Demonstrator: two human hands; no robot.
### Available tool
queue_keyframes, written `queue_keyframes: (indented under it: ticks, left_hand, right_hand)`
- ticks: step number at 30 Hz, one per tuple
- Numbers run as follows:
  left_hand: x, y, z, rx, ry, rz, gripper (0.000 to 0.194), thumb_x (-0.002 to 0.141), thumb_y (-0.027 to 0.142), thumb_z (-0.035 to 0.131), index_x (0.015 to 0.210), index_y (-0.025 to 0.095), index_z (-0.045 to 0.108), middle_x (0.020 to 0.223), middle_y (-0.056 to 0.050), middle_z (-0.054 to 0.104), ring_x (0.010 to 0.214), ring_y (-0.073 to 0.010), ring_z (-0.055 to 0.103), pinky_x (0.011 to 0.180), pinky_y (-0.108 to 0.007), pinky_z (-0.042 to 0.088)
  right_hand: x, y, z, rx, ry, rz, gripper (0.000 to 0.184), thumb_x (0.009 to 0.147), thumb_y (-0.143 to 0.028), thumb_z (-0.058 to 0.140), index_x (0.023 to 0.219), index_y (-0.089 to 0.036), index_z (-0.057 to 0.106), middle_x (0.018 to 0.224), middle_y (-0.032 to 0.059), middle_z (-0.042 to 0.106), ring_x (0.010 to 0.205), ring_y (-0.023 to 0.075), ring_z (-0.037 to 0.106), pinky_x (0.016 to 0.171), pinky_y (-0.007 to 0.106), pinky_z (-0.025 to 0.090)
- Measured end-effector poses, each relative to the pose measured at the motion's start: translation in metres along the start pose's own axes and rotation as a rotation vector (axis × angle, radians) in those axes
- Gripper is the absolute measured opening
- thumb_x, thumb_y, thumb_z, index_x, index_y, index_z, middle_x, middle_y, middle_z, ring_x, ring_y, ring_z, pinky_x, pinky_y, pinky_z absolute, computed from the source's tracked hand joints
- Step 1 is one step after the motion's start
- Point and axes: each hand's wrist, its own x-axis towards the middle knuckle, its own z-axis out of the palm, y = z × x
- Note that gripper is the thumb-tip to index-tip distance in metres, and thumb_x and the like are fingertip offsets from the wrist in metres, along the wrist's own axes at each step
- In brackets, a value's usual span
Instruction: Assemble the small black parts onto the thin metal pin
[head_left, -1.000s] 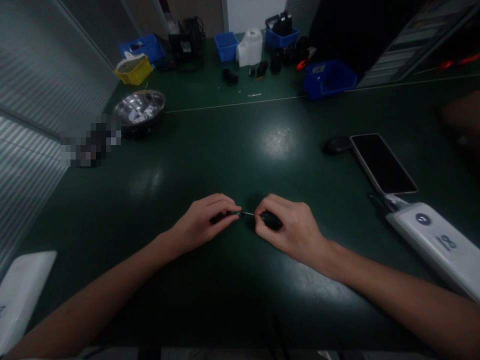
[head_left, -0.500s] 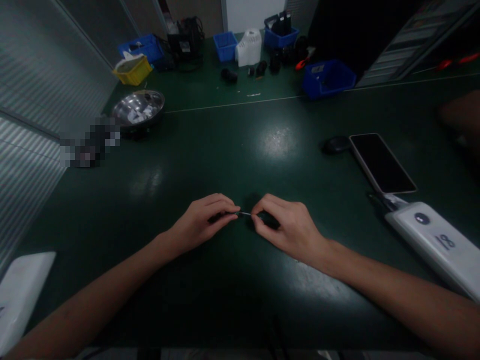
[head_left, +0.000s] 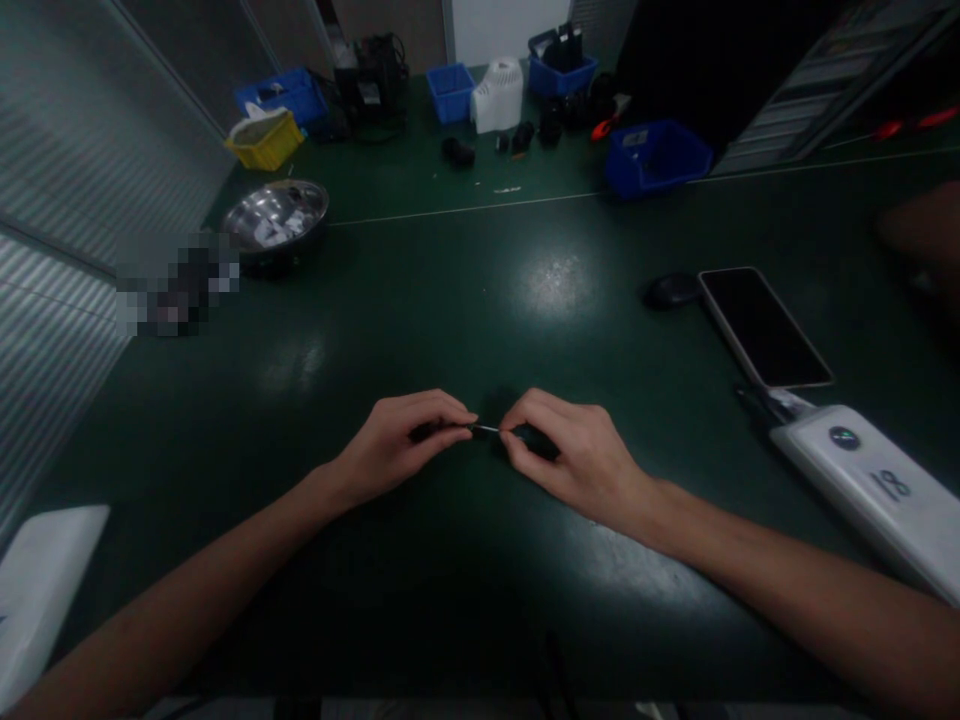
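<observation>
While left hand (head_left: 386,442) and right hand (head_left: 585,448) pinch thin rod (head_left: 487,428), long axis runs sideways.

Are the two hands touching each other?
Apart: the head view shows green table between the left hand and right hand, with a thin rod spanning the gap.

Green tabletop (head_left: 420,300), smooth and glossy, catching a bright glare above centre! Just below centre, a thin rod (head_left: 487,428) gives a metallic glint. Upper left, it's a shiny metal bowl (head_left: 249,212) with white, paper-like scraps (head_left: 276,231) inside; above it, a yellow plastic bin (head_left: 271,148). Over right, a phone (head_left: 765,325) shows smooth, dark glass, and below, a white plastic-looking case (head_left: 862,480) has a soft sheen.
</observation>
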Motion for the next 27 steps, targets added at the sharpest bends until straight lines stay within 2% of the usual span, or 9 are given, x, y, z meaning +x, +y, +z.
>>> queue_keyframes:
  ticks: [3,9,15,23,27]
  left_hand:
    - [0.0004,0.0013,0.0017,0.028,-0.001,0.014,0.018,0.095,0.017,0.066,0.112,0.014,0.071,0.108,-0.008,0.072,0.098,-0.0152,0.069,0.087,-0.027,0.057]
    - [0.0001,0.0022,0.0064,0.1,-0.021,0.155,0.021,0.094,0.015,0.066,0.115,0.014,0.07,0.106,-0.009,0.072,0.098,-0.0153,0.069,0.087,-0.027,0.057]
    - [-0.0009,0.0038,0.0031,0.035,-0.013,0.087,0.02,0.095,0.017,0.067,0.114,0.014,0.071,0.107,-0.01,0.072,0.098,-0.016,0.07,0.087,-0.028,0.059]
    - [-0.0006,0.0017,0.0075,0.091,0.007,0.184,0.017,0.093,0.014,0.067,0.11,0.014,0.072,0.103,-0.01,0.073,0.093,-0.0153,0.07,0.081,-0.026,0.059]
    - [-0.0019,0.0034,0.0047,0.017,0.033,0.141,0.019,0.092,0.013,0.069,0.11,0.014,0.072,0.105,-0.01,0.073,0.096,-0.0155,0.071,0.085,-0.027,0.06]
  right_hand:
    - [-0.0005,0.0006,0.001,-0.016,-0.006,-0.005,0.008,0.099,-0.025,0.054,0.098,-0.021,0.062,0.09,-0.0008,0.06,0.069,0.0098,0.052,0.063,0.025,0.036]
    - [-0.0023,0.0026,0.0039,-0.114,-0.043,-0.065,0.01,0.1,-0.026,0.052,0.098,-0.021,0.061,0.09,-0.0008,0.06,0.073,0.0104,0.055,0.063,0.026,0.035]
    - [-0.0017,0.0019,0.0025,-0.058,-0.049,-0.075,0.012,0.102,-0.025,0.05,0.1,-0.02,0.06,0.093,0.0004,0.061,0.075,0.0104,0.056,0.064,0.025,0.038]
    - [-0.0007,0.0006,0.0039,-0.137,-0.078,-0.099,0.014,0.102,-0.026,0.048,0.098,-0.019,0.059,0.089,-0.0002,0.058,0.073,0.0107,0.055,0.062,0.027,0.036]
    - [-0.0007,0.0011,0.0036,-0.054,-0.036,-0.111,0.012,0.102,-0.025,0.05,0.099,-0.019,0.059,0.091,0.0004,0.059,0.073,0.0107,0.055,0.063,0.026,0.038]
